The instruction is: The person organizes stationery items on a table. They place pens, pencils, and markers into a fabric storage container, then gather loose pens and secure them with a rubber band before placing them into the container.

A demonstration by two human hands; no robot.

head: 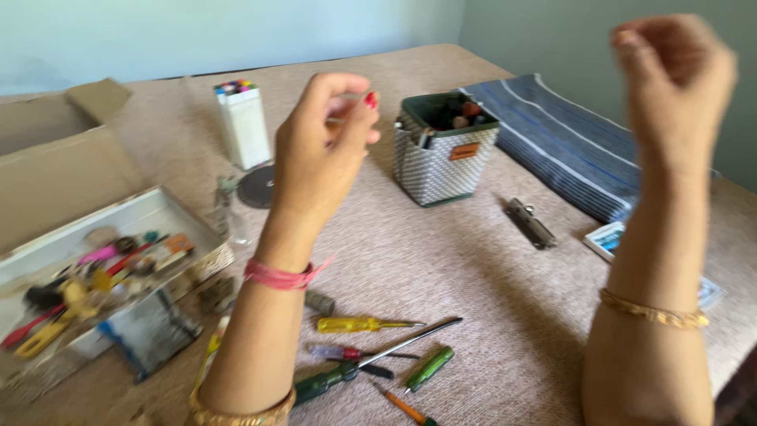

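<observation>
Both my hands are raised above the beige surface (pixel 473 276). My left hand (pixel 327 138) has its fingers pinched together; whether something small sits between the fingertips is blurred. My right hand (pixel 674 79) is lifted higher at the right, fingers curled in, with nothing visible in it. Below my left forearm lie a yellow-handled screwdriver (pixel 363 323), a long dark green-handled screwdriver (pixel 371 364), a short green one (pixel 430 368) and a small red and blue one (pixel 347 353).
A patterned square basket (pixel 441 162) of items stands at centre back. A white marker box (pixel 244 122) and a round dark disc (pixel 256 187) are at back left. An open tray (pixel 169 209) of small tools, a cardboard box (pixel 55 158), a folded blue cloth (pixel 564 142), a metal clip (pixel 530 222).
</observation>
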